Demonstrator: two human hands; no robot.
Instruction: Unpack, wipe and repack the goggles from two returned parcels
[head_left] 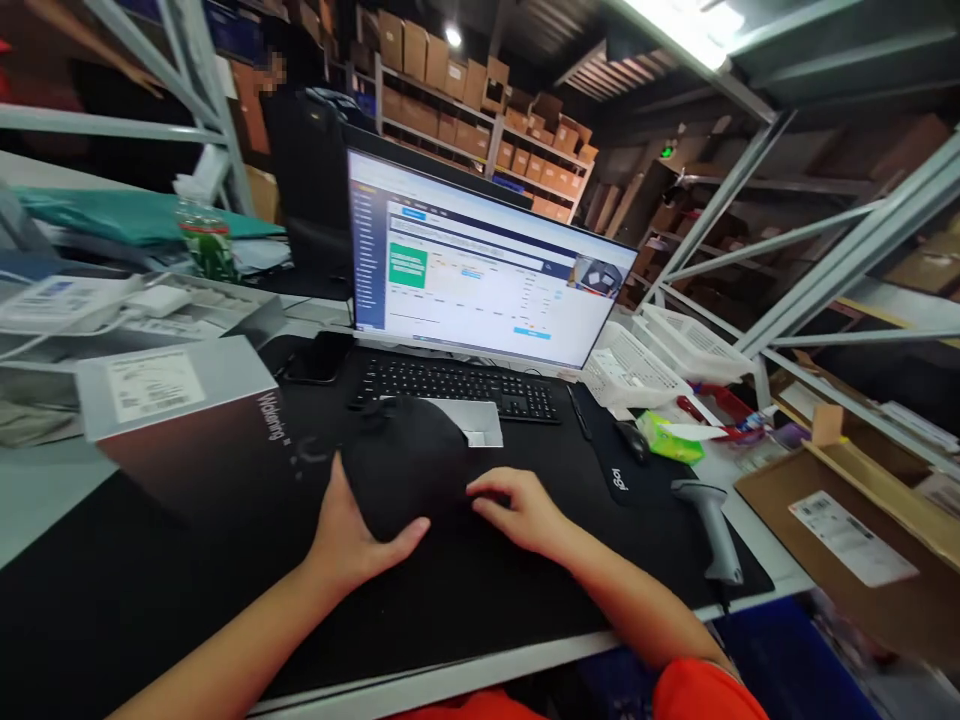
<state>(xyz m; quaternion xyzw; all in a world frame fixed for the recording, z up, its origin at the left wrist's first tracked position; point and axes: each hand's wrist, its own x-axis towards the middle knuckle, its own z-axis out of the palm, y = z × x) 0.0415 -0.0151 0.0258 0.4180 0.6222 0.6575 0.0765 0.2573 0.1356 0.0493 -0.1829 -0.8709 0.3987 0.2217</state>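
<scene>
At the table (37,490), a black case (405,465) is gripped by the left hand (352,540); right hand (525,510) grip cannot be determined.

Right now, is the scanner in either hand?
No, the scanner lies on the mat, apart from the right hand; the left hand holds a black case.

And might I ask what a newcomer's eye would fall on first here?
Probably the bright monitor behind the keyboard. Next might come the dark, rounded item in the left grip, with the right grip close to its right side. The large box with pale lettering stands to the item's left.
</scene>
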